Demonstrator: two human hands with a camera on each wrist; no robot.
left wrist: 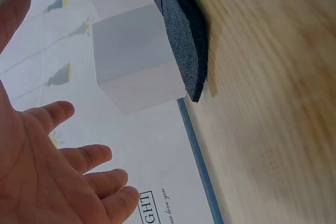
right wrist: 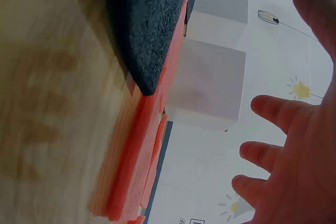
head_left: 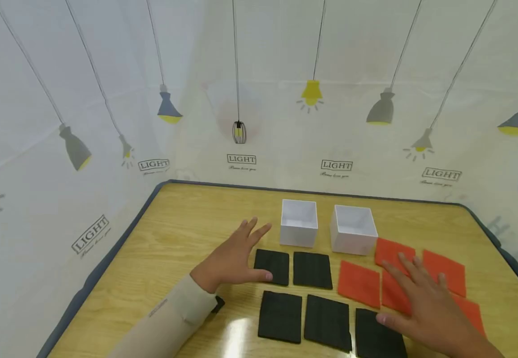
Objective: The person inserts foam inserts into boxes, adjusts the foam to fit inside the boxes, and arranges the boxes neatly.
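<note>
Several flat black squares point(head_left: 279, 316) of soft-looking, foam-like material lie in two rows on the table. To their right, several red squares point(head_left: 359, 283) of similar shape lie in a cluster. My left hand point(head_left: 234, 258) hovers at the left of the back black row, fingers spread and holding nothing. Over the red squares and the front-right black square point(head_left: 378, 334) is my right hand point(head_left: 433, 308), palm down with fingers apart, partly hiding them. Both wrist views show the left palm point(left wrist: 47, 177) and right palm point(right wrist: 310, 145) raised off the wood, with nothing gripped.
Two white open-topped boxes point(head_left: 298, 236) point(head_left: 354, 242) stand side by side behind the squares. The wooden table point(head_left: 187, 214) has a dark blue edge point(head_left: 285, 189). A pale curtain point(head_left: 276, 49) printed with lamps hangs around the back and sides.
</note>
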